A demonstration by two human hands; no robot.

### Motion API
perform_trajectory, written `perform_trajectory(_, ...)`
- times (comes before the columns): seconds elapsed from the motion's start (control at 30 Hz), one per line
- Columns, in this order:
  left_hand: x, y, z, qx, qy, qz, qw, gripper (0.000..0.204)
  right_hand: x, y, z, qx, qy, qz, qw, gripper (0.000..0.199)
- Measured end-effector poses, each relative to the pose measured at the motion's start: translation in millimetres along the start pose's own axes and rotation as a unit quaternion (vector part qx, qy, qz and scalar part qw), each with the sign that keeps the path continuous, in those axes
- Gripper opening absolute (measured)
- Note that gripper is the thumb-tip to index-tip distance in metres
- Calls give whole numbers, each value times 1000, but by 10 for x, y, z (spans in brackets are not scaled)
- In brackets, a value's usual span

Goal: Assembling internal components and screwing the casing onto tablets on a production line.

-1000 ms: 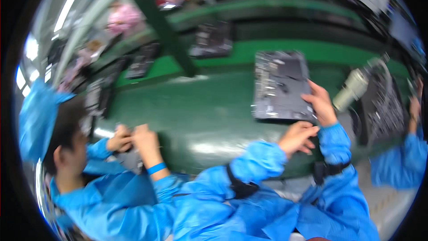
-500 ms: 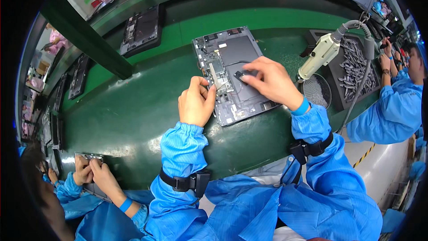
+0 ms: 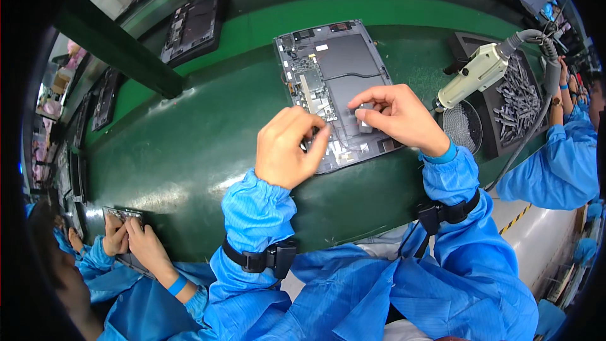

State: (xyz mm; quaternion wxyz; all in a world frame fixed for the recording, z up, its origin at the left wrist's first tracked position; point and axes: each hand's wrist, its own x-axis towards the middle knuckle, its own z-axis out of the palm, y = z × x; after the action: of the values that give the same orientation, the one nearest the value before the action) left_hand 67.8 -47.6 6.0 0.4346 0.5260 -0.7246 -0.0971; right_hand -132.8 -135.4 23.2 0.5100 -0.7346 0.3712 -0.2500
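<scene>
An opened flat electronic device (image 3: pixel 350 57), with bare circuit board and a large dark panel, lies on the green bench. Above the lower part of that panel, my right hand (image 3: pixel 407 120) pinches a small dark grey block-shaped part (image 3: pixel 365 120) between thumb and fingers. My left hand (image 3: pixel 287 148) is over the device's near left corner, fingers curled in toward the thumb. A dark spot shows between those fingers, too hidden to name. One black cable (image 3: pixel 353 76) runs across the panel.
To the right hang a cream power screwdriver (image 3: pixel 473 76) and its grey hose, over a round mesh dish (image 3: pixel 464 129) and a black tray (image 3: pixel 499 145) of small grey parts. A green post (image 3: pixel 120 50) stands left. Co-workers work on both sides; a co-worker's hand (image 3: pixel 148 246) is at lower left.
My left hand has moved right, from the device's left edge over its near corner, and its fingers have curled. My right hand has shifted slightly right, and the small part has turned.
</scene>
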Motion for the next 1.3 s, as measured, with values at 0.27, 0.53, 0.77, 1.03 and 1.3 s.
perform_trajectory(0.27, 2, 271, 163, 13, -1, 42, 999, 37, -146, 18, -90, 157, -50, -13, 986, 11)
perform_trajectory(0.53, -180, 218, 20, -20, 0, -26, 999, 30, -246, -87, 5, -46, -12, -88, 995, 19)
perform_trajectory(0.77, -132, 96, -51, -80, 33, -110, 990, 27, -213, -35, 5, -147, -184, -170, 957, 22)
perform_trajectory(1.03, -127, 150, -160, -104, -51, -155, 981, 26, -125, 92, -36, -217, 62, -64, 972, 12)
perform_trajectory(1.3, -207, 283, -47, -46, -101, -77, 991, 23, -286, 35, -120, -140, 70, -178, 971, 17)
